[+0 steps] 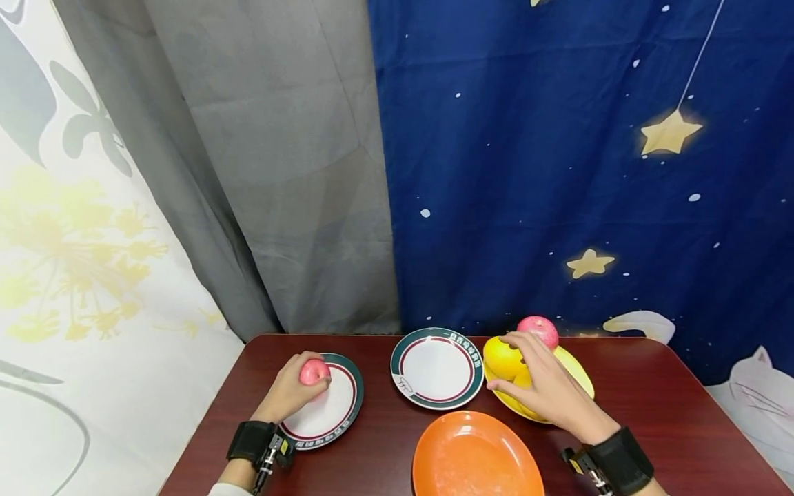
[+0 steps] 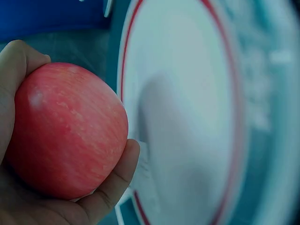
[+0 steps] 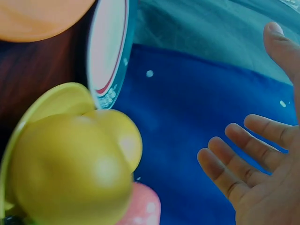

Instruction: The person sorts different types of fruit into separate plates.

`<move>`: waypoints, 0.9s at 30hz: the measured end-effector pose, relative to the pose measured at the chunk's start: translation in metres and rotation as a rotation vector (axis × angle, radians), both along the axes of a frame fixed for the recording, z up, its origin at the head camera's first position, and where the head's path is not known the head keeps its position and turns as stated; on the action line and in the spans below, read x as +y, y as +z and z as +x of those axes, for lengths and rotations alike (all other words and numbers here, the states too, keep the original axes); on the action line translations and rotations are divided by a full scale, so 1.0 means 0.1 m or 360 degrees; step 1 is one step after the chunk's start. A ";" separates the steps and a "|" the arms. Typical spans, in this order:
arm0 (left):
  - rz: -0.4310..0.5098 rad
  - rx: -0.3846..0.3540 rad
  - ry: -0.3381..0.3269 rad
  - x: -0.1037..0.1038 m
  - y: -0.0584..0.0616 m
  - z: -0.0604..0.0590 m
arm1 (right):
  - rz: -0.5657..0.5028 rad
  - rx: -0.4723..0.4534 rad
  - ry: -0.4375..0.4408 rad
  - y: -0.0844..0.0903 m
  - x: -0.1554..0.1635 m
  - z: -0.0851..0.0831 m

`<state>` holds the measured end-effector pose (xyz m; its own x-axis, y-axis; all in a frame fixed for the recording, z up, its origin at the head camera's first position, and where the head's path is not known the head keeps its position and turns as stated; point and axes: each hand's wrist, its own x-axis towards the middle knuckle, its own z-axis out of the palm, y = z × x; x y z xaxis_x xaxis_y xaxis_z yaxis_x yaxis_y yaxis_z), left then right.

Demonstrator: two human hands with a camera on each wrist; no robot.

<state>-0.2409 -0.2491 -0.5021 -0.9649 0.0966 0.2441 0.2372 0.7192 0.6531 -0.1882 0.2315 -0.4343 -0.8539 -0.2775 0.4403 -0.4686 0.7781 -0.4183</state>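
Red apple [image 1: 314, 371] gripped in left hand [image 1: 290, 393] over green-rimmed plate [image 1: 335, 417] at worktop's [image 1: 384, 441] nine o'clock, right hand [image 1: 546, 386] spread open above yellow fruit [image 1: 502, 358], possibly touching, on yellow plate [image 1: 579, 375] at three o'clock.

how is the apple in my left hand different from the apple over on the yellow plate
The apple in your left hand is gripped by the left hand over the green-rimmed plate; the apple on the yellow plate is gripped by no hand.

The held apple is alone; the other shares the yellow plate with yellow fruit, beside your open right hand.

Both are round and pinkish red.
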 end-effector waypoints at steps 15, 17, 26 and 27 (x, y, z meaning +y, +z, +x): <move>0.0095 -0.0192 0.0129 -0.10 -0.05 0.04 | 0.0086 0.0050 -0.0078 -0.15 0.14 0.07; 0.0069 -0.0186 0.0150 -0.10 -0.05 0.04 | 0.0084 0.0033 -0.0083 -0.15 0.14 0.06; -0.0033 -0.0174 0.0158 -0.14 0.03 0.08 | 0.0055 0.0072 -0.0081 -0.05 0.23 -0.03; -0.0064 -0.0136 0.0144 -0.14 0.05 0.09 | 0.0047 0.0077 -0.0082 -0.02 0.25 -0.05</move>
